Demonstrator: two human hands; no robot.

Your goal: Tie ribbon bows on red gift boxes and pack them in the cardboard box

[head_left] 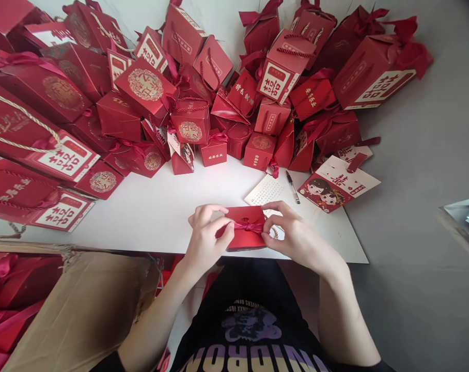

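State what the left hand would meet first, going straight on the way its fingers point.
The left hand would probably meet the ribbon bow on the red box first; it seems to pinch one end, though depth is unclear.

Left fingers and right fingers pinch a ribbon across a red box.

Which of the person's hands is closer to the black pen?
The right: the right hand is just on the near side of the pen. The left hand is farther off, across the red box.
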